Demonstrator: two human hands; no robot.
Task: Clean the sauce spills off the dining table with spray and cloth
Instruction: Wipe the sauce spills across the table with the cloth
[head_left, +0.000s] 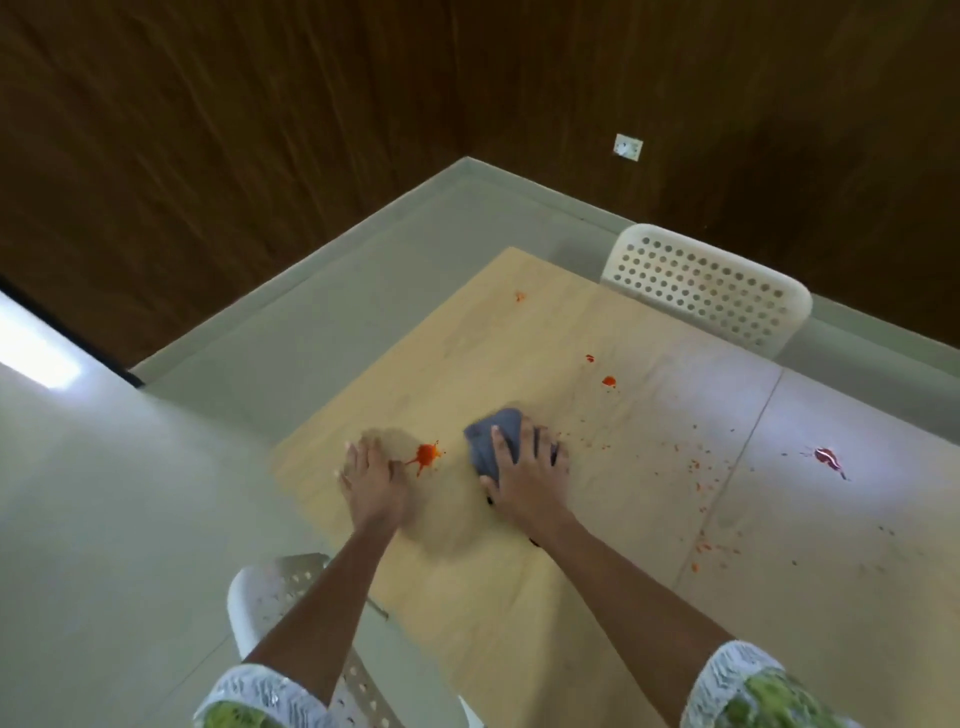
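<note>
A light wooden dining table (519, 597) carries several red sauce spills. My right hand (524, 475) lies flat with spread fingers on a grey cloth (493, 436), pressing it to the tabletop. Just left of the cloth is a bright orange-red splat (427, 454). My left hand (371, 480) rests flat on the table beside that splat. Smaller drops sit farther back: a sauce drop (609, 382), a tiny sauce drop (589, 358) and a faint smear (519, 296). A dark red sauce blob (827, 457) lies at the right, with fine specks (701, 467) scattered between. No spray bottle is in view.
A white perforated chair (711, 291) stands at the table's far side. Another white chair (270, 603) is tucked under the near left edge below my left arm. Grey floor (130, 519) surrounds the table; dark wood walls (260, 130) rise behind.
</note>
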